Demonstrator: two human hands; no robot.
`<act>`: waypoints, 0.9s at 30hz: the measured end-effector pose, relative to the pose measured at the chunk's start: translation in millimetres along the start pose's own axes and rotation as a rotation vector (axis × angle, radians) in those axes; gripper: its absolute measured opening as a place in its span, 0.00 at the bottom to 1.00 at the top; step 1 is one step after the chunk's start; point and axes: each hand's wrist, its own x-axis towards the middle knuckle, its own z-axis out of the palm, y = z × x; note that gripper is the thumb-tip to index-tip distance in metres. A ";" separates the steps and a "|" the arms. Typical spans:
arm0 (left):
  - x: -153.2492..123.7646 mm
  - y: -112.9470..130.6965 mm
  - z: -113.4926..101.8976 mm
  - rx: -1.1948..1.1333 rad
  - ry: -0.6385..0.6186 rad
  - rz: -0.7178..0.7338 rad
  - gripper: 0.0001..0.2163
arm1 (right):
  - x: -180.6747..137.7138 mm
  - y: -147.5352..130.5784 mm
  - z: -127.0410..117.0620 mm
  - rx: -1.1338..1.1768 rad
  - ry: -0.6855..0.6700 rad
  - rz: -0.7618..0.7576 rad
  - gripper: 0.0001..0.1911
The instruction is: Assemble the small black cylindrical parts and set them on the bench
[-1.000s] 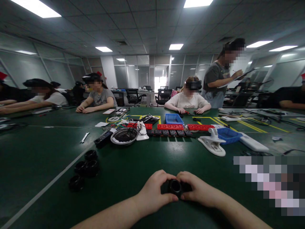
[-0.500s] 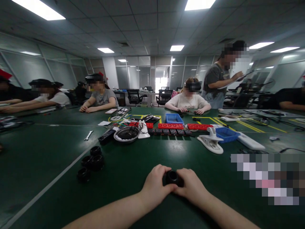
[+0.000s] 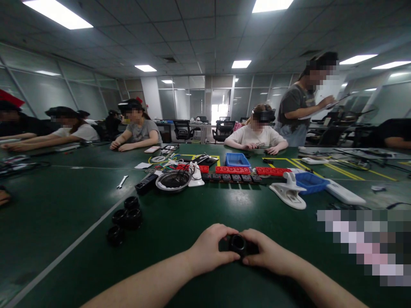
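Note:
Low over the green table, a black hollow cylindrical part (image 3: 238, 242) sits between my two hands, its round opening facing up towards me. My left hand (image 3: 211, 249) grips it from the left, index finger at the far rim and thumb at the near side. From the right, my right hand (image 3: 271, 252) closes round it the same way, its fingertips near those of the left. A dark portion of the part shows inside the right hand's curl. Further left stands a cluster of several similar black hollow parts (image 3: 132, 217).
Ahead lie a metal bowl (image 3: 173, 188), a white clip stand (image 3: 288, 192), red socket strips (image 3: 233, 170), a black strip (image 3: 231, 178) and blue trays (image 3: 310, 183). A wrench (image 3: 122, 182) rests at the left. Several people sit round the table; one person (image 3: 295, 105) stands behind with a clipboard.
The whole view has shifted slightly. My left hand has opened its curl a little, with its fingertips now at the part's rim. The right hand still holds the part.

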 end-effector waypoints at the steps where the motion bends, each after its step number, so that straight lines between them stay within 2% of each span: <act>1: 0.0 0.3 1.4 -0.004 0.010 -0.006 0.19 | 1.2 1.2 1.6 0.002 0.011 0.019 0.17; 4: -0.3 2.5 7.3 -0.002 0.071 -0.081 0.19 | 5.2 3.2 10.4 -0.044 0.073 0.082 0.15; 7: -0.5 5.1 13.3 0.055 0.150 -0.167 0.18 | 8.0 0.5 21.3 -0.199 0.185 0.132 0.15; 11: 1.0 4.9 13.8 0.064 0.163 -0.152 0.17 | 7.0 -5.9 26.5 -0.373 0.282 0.113 0.15; 13: 2.0 3.3 9.8 0.030 0.108 -0.101 0.17 | 4.5 -7.3 22.7 -0.324 0.245 0.056 0.20; 16: 2.6 1.6 1.7 0.008 -0.014 -0.013 0.19 | 0.1 -7.5 12.0 -0.174 0.099 -0.032 0.25; 20: 1.3 2.0 -4.4 0.009 -0.074 0.034 0.20 | -2.0 -6.2 1.0 -0.070 -0.038 -0.051 0.14; 22: 0.7 1.8 -4.0 0.007 -0.066 0.027 0.19 | -1.3 -5.4 0.5 -0.058 -0.033 -0.045 0.12; 27: -0.3 -0.4 3.8 -0.002 -0.013 -0.044 0.19 | 0.6 -6.1 12.3 -0.193 0.079 0.022 0.16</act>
